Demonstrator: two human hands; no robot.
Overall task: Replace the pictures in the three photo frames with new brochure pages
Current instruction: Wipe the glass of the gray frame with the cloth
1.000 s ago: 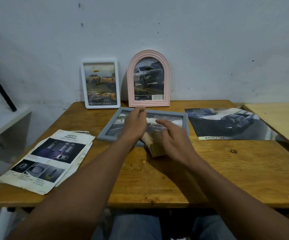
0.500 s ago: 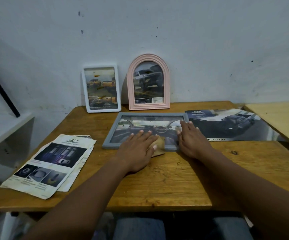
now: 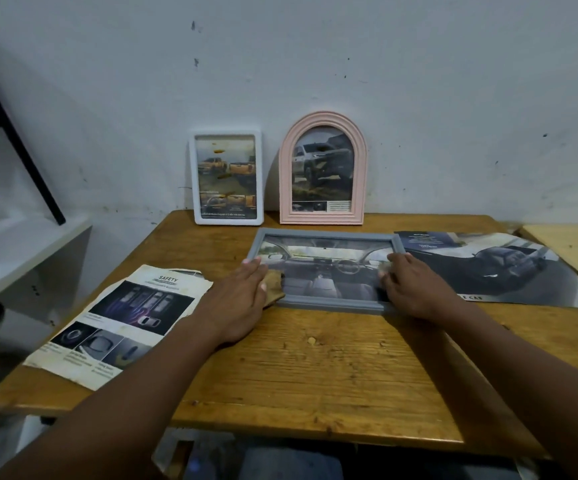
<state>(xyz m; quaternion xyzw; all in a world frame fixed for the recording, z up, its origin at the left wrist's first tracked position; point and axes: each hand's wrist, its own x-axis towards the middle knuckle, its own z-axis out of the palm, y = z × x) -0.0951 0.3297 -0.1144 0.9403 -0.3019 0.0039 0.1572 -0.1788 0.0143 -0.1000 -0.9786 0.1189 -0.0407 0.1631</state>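
Observation:
A grey photo frame lies flat on the wooden table, showing a car-interior picture. My left hand rests flat at its left end, pressing a brown piece against the frame's lower left corner. My right hand grips the frame's right end with curled fingers. A white frame and a pink arched frame stand upright against the wall, each with a truck picture. A brochure page headed SAFETY lies at the left. A dark truck brochure spread lies at the right.
A white shelf unit stands left of the table, with a black slanted bar above it. A second, lighter table adjoins at the right. The wall runs directly behind the standing frames.
My left hand slid with the brown piece from the frame's middle to its left end. My right hand stayed on the right end. The view moved closer.

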